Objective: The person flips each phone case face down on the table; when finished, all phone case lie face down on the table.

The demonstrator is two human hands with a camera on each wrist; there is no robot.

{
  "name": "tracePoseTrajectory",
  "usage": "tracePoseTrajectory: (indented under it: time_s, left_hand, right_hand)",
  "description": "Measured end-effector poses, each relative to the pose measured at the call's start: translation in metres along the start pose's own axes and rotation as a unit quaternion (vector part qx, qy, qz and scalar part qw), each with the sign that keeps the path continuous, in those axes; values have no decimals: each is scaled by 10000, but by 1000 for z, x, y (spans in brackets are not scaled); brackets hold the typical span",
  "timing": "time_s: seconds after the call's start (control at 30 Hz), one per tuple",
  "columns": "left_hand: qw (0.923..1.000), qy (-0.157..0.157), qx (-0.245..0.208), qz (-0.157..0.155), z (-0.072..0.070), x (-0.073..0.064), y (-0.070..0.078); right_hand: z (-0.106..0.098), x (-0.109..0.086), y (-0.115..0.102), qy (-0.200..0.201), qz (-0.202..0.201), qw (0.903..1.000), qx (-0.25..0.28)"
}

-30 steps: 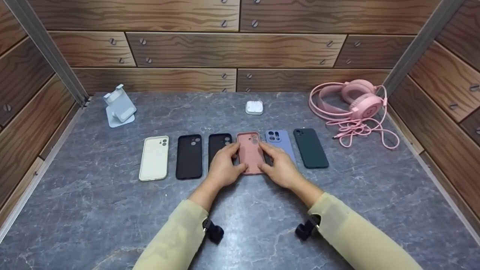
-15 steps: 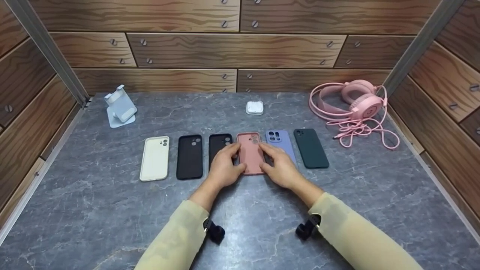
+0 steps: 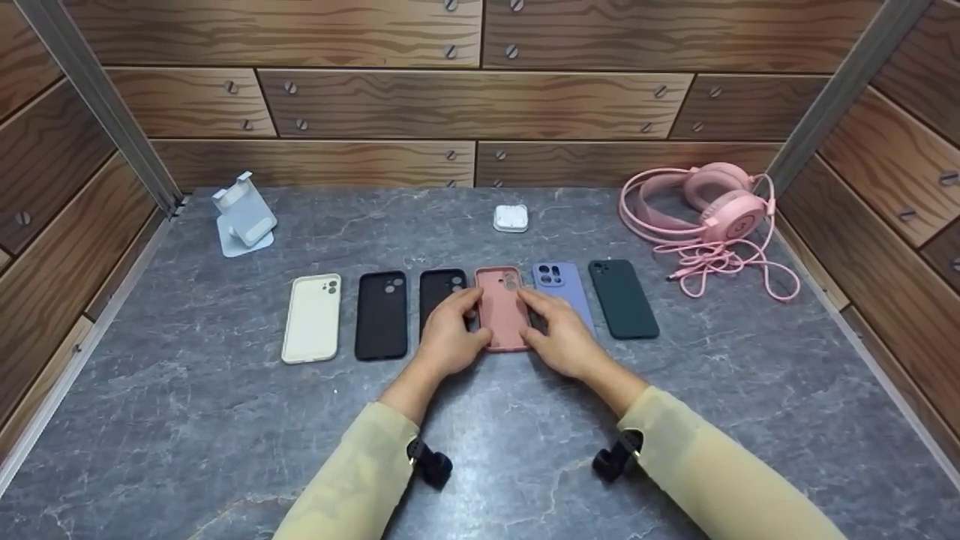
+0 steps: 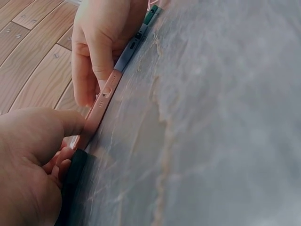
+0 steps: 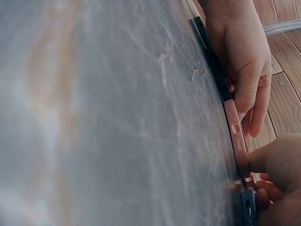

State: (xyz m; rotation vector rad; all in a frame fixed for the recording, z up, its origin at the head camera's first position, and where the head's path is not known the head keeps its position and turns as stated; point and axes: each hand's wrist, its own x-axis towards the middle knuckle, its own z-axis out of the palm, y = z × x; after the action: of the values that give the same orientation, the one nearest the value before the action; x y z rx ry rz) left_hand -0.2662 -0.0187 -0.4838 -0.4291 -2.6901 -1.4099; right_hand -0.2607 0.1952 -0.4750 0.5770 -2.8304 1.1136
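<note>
A pink phone case [image 3: 501,311] lies inner side up on the table between my two hands. My left hand [image 3: 450,330] holds its left edge, thumb near the bottom corner and fingers higher along the side. On the opposite edge, my right hand [image 3: 559,330] holds it the same way. In both wrist views the case's bottom end, with its port cutout, faces the camera low over the tabletop. Partly behind my left hand is a black phone case [image 3: 436,289]; my right hand overlaps a lavender phone case [image 3: 571,292].
The row also has a cream phone case [image 3: 311,319], another black phone case [image 3: 381,315] and a dark green phone case [image 3: 624,300]. Behind stand a pale blue phone stand [image 3: 246,214], a small white earphone box [image 3: 511,217] and pink headphones [image 3: 724,206] with a coiled cable.
The whole head view has shifted very slightly downward. Both hands and the pink phone case keep their places relative to the table.
</note>
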Motion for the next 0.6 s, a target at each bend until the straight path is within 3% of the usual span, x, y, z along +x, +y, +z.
tracePoseTrajectory:
  time_s: [0.6]
  left_hand:
    - [9981, 194, -582, 43, -2, -2, 1]
  right_hand:
    - [0, 1, 0, -67, 60, 10000, -20]
